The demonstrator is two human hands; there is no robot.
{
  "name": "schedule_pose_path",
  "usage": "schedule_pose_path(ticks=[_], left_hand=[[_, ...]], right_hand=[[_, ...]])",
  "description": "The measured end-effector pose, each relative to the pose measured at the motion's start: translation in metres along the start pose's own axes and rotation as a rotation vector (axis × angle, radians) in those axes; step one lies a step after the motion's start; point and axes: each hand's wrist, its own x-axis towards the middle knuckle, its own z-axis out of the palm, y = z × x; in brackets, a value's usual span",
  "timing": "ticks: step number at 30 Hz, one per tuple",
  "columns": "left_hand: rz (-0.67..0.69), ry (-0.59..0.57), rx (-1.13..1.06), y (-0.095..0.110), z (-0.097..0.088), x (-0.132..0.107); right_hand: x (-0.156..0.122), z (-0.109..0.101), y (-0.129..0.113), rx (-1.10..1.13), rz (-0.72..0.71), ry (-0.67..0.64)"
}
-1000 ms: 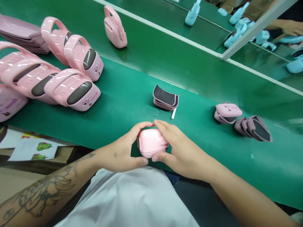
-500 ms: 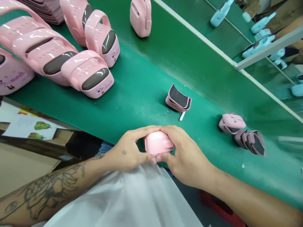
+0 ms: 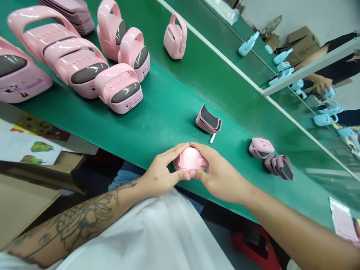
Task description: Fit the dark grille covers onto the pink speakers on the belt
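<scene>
**Lead:** You have the pink plastic case [image 3: 190, 159] cupped between both hands, over the near side of the green conveyor belt [image 3: 157, 127]. Your left hand [image 3: 161, 175] comes in from one side and your right hand [image 3: 222, 180] from the other. Your fingers are closed around the shell and your 2 thumbs nearly meet at the front. I cannot tell whether the case touches the belt.

**Mate:** That shell looks glossy, so if your thumbs are damp or press unevenly, it could slip out of your hands. You are close to the near edge, so it could drop past the belt toward your white shirt [image 3: 140, 228] or the red object [image 3: 253, 243] below.

**Lead:** Squeezing hard could also be a problem. Too much force on 1 side could crack the plastic or scuff its finish.

**Mate:** Watch your right hand too. If it swings out, you could knock the small stack of grey-lined pink pieces [image 3: 208, 120] or the white stick [image 3: 212, 138] just beside it. Further along, you could also catch the printed pink case [image 3: 261, 147] or the loose pile of grey-lined pieces [image 3: 279, 167].
</scene>
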Motion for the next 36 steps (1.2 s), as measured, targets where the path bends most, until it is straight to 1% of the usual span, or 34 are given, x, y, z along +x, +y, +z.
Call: schedule_pose_path(ticks=[4, 6, 9, 11, 13, 16, 18, 20, 22, 24, 26, 28, 31, 34, 35, 36], left_hand=[[-0.131, 0.056, -0.107, 0.006, 0.003, -0.004], [-0.144, 0.072, -0.145, 0.005, 0.004, -0.005], [-0.097, 0.084, -0.198, -0.001, 0.004, -0.004], [-0.054, 0.079, -0.194, -0.009, 0.003, -0.003], [0.006, 0.058, -0.133, -0.016, 0.001, 0.001], [0.147, 0.012, 0.004, -0.024, 0.002, 0.008], [0.231, -0.013, 0.058, -0.028, 0.009, 0.013], [0.296, -0.003, 0.133, -0.030, 0.022, 0.016], [0.346, 0.053, 0.226, -0.031, 0.038, 0.020], [0.375, 0.125, 0.281, -0.032, 0.054, 0.024], [0.397, 0.166, 0.291, -0.033, 0.066, 0.030], [0.434, 0.185, 0.307, -0.031, 0.076, 0.034], [0.468, 0.198, 0.357, -0.025, 0.086, 0.031], [0.468, 0.206, 0.408, -0.014, 0.086, 0.027], [0.456, 0.196, 0.400, -0.010, 0.082, 0.029], [0.440, 0.155, 0.369, -0.006, 0.077, 0.034]], right_hand=[[0.000, 0.005, -0.001, -0.042, -0.007, -0.001], [-0.001, 0.009, 0.000, -0.097, -0.056, 0.021], [-0.002, 0.013, 0.004, -0.156, -0.127, 0.062], [-0.001, 0.013, 0.006, -0.170, -0.154, 0.086], [0.000, 0.010, 0.006, -0.150, -0.154, 0.083], [0.002, 0.009, -0.002, -0.123, -0.110, 0.050], [0.002, 0.013, -0.008, -0.118, -0.077, 0.112], [0.002, 0.020, -0.011, -0.111, -0.062, 0.271], [0.004, 0.027, -0.007, -0.126, -0.084, 0.429], [0.005, 0.030, 0.003, -0.157, -0.119, 0.516], [0.006, 0.026, 0.015, -0.164, -0.121, 0.546], [0.003, 0.019, 0.025, -0.147, -0.089, 0.574], [-0.004, 0.013, 0.035, -0.092, -0.047, 0.608], [-0.012, 0.015, 0.039, -0.022, -0.058, 0.638], [-0.014, 0.015, 0.040, -0.004, -0.074, 0.650], [-0.017, 0.016, 0.040, 0.013, -0.104, 0.656]])
